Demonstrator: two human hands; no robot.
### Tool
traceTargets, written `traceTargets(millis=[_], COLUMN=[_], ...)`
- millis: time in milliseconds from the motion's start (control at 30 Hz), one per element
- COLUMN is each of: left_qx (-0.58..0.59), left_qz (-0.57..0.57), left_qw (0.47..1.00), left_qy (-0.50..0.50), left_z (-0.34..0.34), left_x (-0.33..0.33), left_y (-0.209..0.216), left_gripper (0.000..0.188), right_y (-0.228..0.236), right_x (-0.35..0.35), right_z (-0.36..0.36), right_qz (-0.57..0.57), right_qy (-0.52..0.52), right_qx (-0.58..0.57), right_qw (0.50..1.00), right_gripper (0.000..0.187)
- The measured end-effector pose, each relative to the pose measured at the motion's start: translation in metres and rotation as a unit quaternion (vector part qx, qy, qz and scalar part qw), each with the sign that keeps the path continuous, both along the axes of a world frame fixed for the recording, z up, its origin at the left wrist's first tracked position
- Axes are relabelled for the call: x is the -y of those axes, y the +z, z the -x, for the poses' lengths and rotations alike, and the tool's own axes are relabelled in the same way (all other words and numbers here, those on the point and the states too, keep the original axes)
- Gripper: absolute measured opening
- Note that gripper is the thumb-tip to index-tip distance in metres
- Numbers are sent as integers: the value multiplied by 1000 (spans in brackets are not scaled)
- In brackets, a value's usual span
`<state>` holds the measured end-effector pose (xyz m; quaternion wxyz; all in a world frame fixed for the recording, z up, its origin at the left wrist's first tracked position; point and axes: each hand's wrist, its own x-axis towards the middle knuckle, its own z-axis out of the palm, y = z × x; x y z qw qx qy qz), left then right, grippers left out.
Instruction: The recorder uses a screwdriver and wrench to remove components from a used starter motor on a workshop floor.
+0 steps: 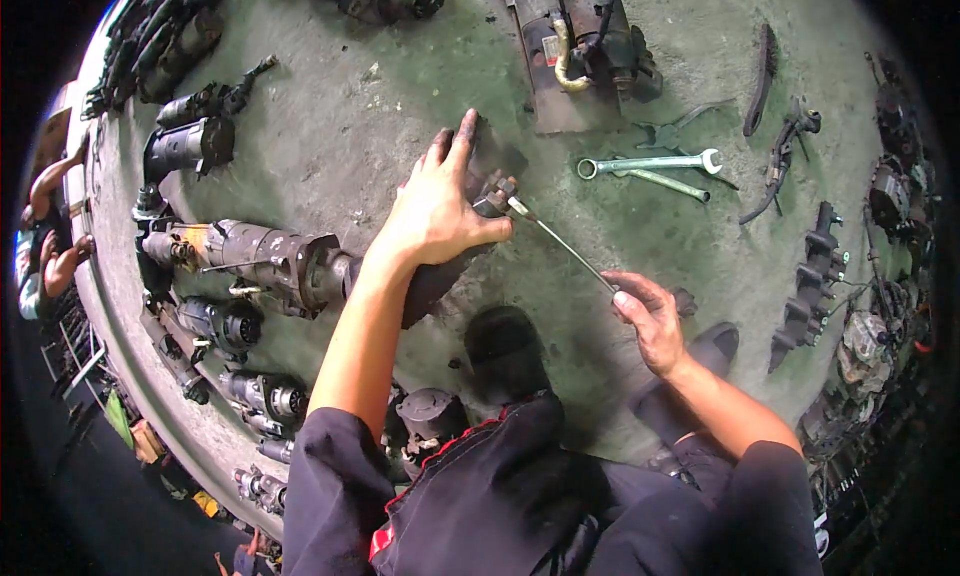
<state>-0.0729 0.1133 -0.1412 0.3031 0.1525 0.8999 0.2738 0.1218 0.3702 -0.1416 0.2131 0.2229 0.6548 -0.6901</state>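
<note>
My left hand (437, 206) lies over a dark, greasy starter motor (430, 291) on the floor, thumb and index finger stretched apart. The hand and its forearm hide much of that part. Close to the thumb, a threaded terminal stud with a nut (506, 189) sticks out. In my right hand (650, 321), closed around its near end, is a slim metal wrench (565, 246). Its pale head is at the stud, but whether it sits on the nut I cannot tell.
Two crossed wrenches (650, 166) lie ahead to the right, below a large starter motor (575, 56). More motors (240, 261) line the left. A black bracket (810, 281) and a dark curved strip (762, 81) are at right. Another person's arms (62, 216) show far left.
</note>
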Motion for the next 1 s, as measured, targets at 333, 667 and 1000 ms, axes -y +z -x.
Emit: traceTargets(millis=[333, 667, 1000], left_qx=[21, -9, -114], left_qz=[12, 120, 174], left_qw=[1000, 993, 977], left_qy=[7, -18, -51], left_z=[0, -18, -61], left_x=[2, -14, -62], left_y=[-8, 13, 16], left_gripper=[129, 132, 120], right_y=[1, 59, 149], right_x=[-4, -3, -25], right_z=[6, 33, 93], right_qz=[17, 33, 3], right_qy=[-9, 35, 190], right_qx=[-4, 63, 202], right_qw=[1000, 997, 961], right_gripper=[33, 33, 42])
